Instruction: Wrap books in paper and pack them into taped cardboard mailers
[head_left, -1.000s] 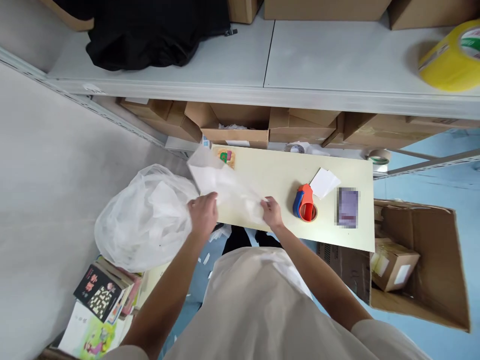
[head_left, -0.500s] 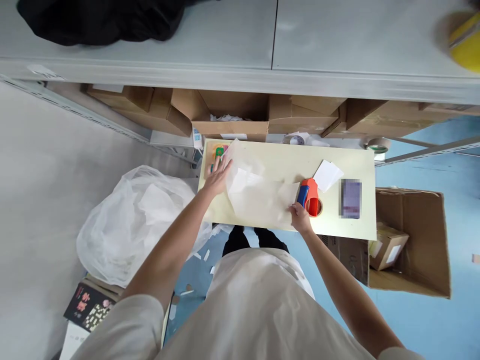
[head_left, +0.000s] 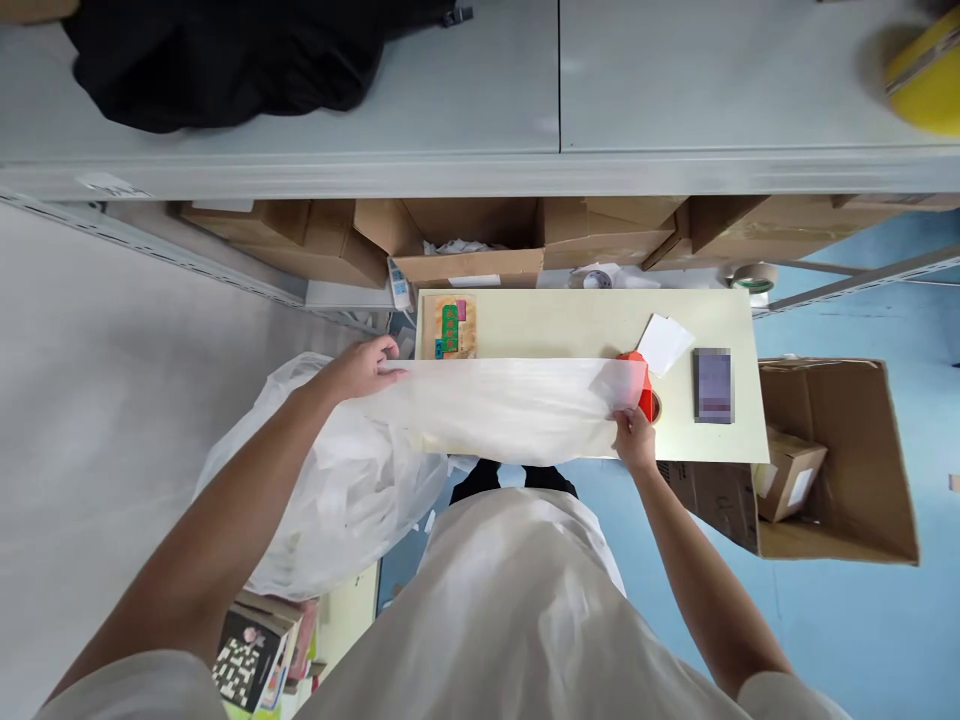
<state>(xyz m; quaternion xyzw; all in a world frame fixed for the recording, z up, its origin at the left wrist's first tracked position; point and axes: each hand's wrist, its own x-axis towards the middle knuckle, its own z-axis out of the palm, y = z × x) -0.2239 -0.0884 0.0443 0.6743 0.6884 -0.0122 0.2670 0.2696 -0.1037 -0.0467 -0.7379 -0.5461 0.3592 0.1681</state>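
Note:
A translucent white plastic sheet (head_left: 510, 400) stretches between my two hands, across the front half of the small table. My left hand (head_left: 360, 370) is past the table's left edge, thumb and fingers closed on the sheet's upper left end. At the other end, my right hand (head_left: 636, 438) pinches the sheet's lower right corner. Directly above that hand, a red tape dispenser (head_left: 646, 388) shows partly through the sheet. Behind the sheet, toward the left, lies a brown book (head_left: 427, 325) with a green, pink and blue cover design.
The cream table (head_left: 555, 320) also bears white cards (head_left: 666, 342) and a blurred purple item (head_left: 714, 386). A bulging clear bag (head_left: 330, 510) stands left, above stacked books (head_left: 251, 660). An open carton (head_left: 862, 460) sits right. Cardboard boxes (head_left: 465, 265) line the shelf behind.
My left hand has left the book and moved left beyond the table, drawing the sheet out taut. My right hand moved slightly right. The dispenser is now partly behind the sheet.

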